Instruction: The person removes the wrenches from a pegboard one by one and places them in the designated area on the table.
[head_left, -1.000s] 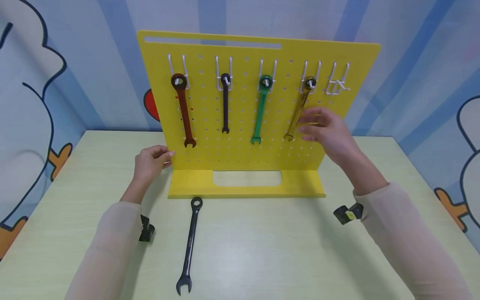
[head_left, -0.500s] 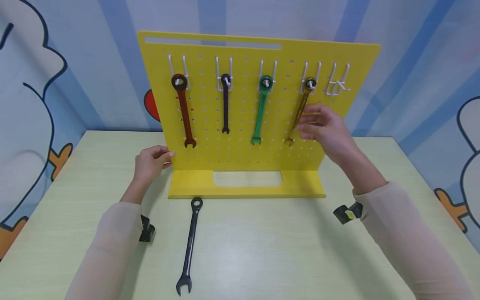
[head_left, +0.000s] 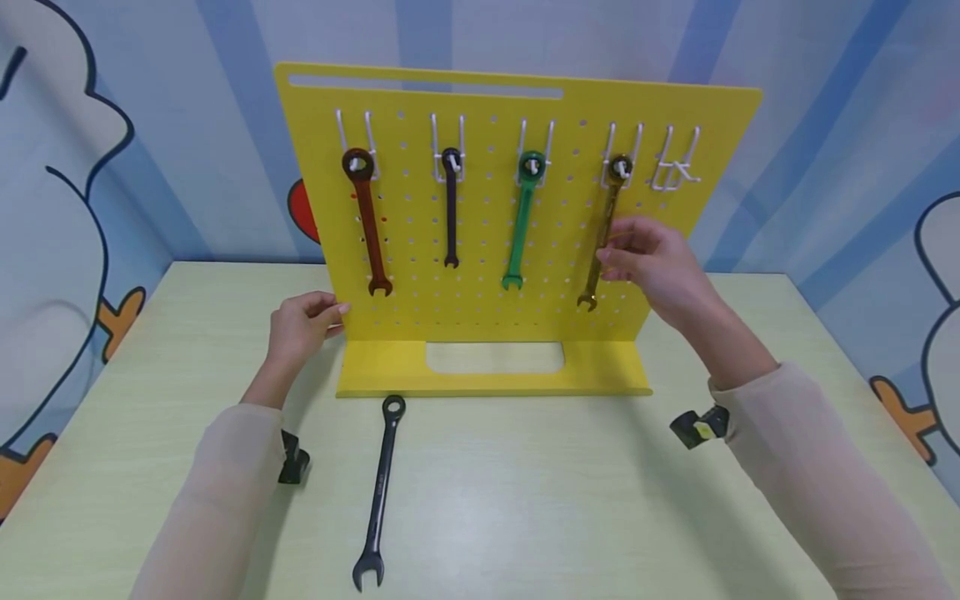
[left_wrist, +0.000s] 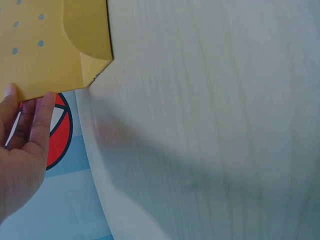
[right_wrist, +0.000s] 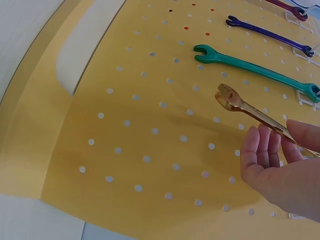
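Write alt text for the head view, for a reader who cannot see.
The right hand pinches a gold wrench hanging on a yellow board. Left of it hang a red wrench, a purple one and a green one; right of it is a bare hook. The left hand holds the board's left edge, and a dark wrench lies on the table.

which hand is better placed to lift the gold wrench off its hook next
Probably the right hand: it pinches the gold wrench, while the left hand holds the board at its opposite edge, well away from that wrench.
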